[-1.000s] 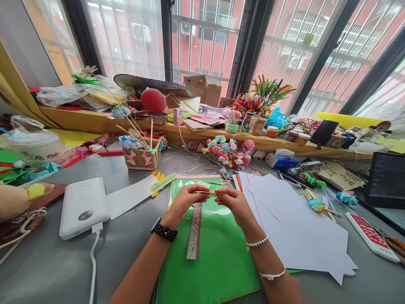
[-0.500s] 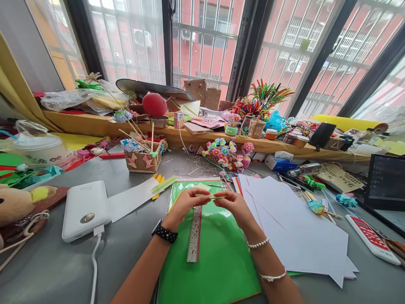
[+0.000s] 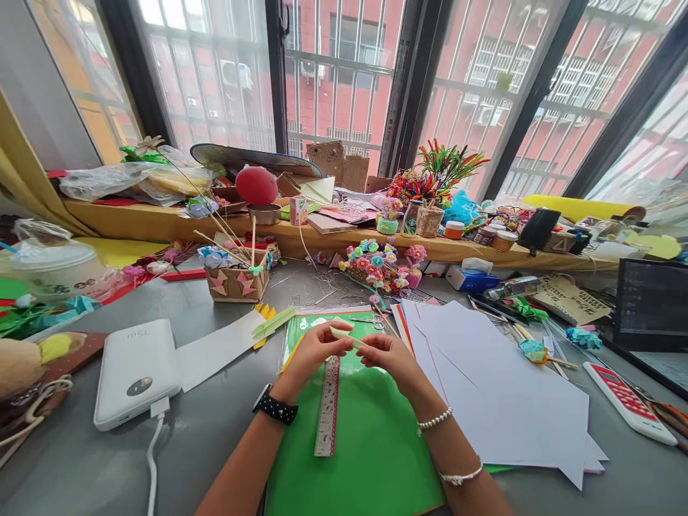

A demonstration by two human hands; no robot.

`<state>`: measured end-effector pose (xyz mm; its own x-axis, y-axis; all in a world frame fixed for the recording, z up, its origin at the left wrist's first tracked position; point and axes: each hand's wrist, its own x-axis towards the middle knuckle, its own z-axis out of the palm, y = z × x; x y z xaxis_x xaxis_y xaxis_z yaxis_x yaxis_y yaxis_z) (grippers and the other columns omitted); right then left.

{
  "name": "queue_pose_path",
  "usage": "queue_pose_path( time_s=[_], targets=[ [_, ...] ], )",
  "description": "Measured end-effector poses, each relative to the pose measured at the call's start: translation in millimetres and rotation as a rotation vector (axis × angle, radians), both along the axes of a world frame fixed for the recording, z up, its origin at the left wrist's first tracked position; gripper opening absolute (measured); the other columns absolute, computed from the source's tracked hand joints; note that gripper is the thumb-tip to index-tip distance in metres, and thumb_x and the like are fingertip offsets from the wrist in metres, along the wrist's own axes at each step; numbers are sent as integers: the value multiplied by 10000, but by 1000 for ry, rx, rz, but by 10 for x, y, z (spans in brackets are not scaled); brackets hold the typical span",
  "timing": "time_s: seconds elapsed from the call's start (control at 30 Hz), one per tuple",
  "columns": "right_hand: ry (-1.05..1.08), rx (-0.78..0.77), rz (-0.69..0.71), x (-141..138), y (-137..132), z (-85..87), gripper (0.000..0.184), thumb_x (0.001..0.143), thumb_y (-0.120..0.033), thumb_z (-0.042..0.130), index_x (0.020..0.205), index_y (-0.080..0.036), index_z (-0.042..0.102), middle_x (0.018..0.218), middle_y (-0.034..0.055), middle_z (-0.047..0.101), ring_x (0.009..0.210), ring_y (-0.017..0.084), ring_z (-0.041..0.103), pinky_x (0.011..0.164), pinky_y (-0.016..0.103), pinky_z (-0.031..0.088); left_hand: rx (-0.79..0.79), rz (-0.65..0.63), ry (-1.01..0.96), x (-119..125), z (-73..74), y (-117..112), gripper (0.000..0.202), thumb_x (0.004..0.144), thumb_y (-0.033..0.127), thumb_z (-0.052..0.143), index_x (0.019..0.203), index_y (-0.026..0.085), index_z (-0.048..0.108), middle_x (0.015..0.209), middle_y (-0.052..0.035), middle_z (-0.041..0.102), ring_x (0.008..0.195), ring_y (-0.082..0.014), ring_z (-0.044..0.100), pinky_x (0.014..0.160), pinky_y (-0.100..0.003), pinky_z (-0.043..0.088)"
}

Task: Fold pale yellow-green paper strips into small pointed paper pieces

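Observation:
A small piece of pale yellow-green paper (image 3: 342, 333) is held between my two hands, above the far part of a green folder (image 3: 376, 437). My left hand (image 3: 318, 350) pinches its left side, thumb below and fingers above. On the paper's right end, my right hand (image 3: 391, 358) closes with thumb and forefinger. The paper looks folded; my fingers hide part of it. Just under my left hand lies a patterned ruler (image 3: 327, 412) with a red dotted edge. Scissors (image 3: 373, 321) rest at the folder's far edge, beyond my hands.
White paper sheets (image 3: 516, 401) lie at the right, near a red-and-white calculator (image 3: 628, 401). At left is a white power bank (image 3: 138, 373) with a cable, beside a white strip (image 3: 218, 351). A cardboard box (image 3: 236, 283) and crochet-like flowers (image 3: 376, 261) stand farther back.
The paper has tilted, its left end now higher than its right. My hands have shifted slightly while still gripping it. The whole view has moved a little.

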<state>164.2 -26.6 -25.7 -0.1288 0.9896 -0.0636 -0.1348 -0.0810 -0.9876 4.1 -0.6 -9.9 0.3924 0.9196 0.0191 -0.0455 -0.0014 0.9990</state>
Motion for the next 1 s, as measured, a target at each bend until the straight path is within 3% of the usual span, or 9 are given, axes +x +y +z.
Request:
queue_pose_path(
  time_s=[0.1, 0.2, 0.47, 0.67, 0.83, 1.0],
  targets=[
    [56, -67, 98, 31, -13, 25, 223, 559, -317, 671, 711, -156, 650, 618, -5, 601, 515, 72, 531, 552, 206, 438, 26, -88, -18, 0, 11, -5, 245, 580, 287, 651, 786, 163, 609, 690, -19, 619, 642, -139, 562, 615, -245, 431],
    [67, -74, 112, 37, -17, 44, 252, 554, -320, 675, 745, -159, 644, 622, 1, 603, 522, 84, 541, 553, 219, 445, 80, -87, -24, 9, 8, -4, 199, 585, 300, 644, 717, 153, 615, 665, -14, 595, 611, -127, 536, 595, -239, 419],
    [-170, 230, -54, -60, -12, 54, 263, 599, -332, 632, 787, -148, 639, 677, 41, 642, 578, 154, 590, 561, 282, 470, 69, 27, -26, 27, -14, 16, 218, 599, 332, 630, 658, 129, 577, 582, -7, 562, 567, -116, 518, 567, -236, 417],
    [-286, 358, -99, -74, -52, 76, 263, 644, -350, 594, 833, -170, 632, 718, 53, 647, 630, 186, 611, 599, 318, 492, 71, 89, -76, 21, -15, -2, 244, 586, 358, 632, 673, 134, 589, 604, -12, 572, 582, -123, 524, 565, -237, 426],
    [-383, 466, -128, -84, -90, 116, 242, 674, -302, 572, 884, -192, 622, 821, 59, 645, 697, 193, 603, 642, 328, 489, 56, 78, -169, 23, -4, -10, 226, 595, 321, 642, 725, 140, 608, 751, -38, 625, 723, -155, 560, 689, -267, 433],
    [-441, 545, -205, -97, -109, 153, 226, 682, -257, 559, 891, -198, 621, 851, 55, 634, 720, 182, 588, 636, 300, 488, -7, 57, -262, 21, -3, -9, 179, 597, 269, 654, 729, 156, 616, 767, -15, 642, 754, -146, 572, 741, -270, 420]
  ],
)
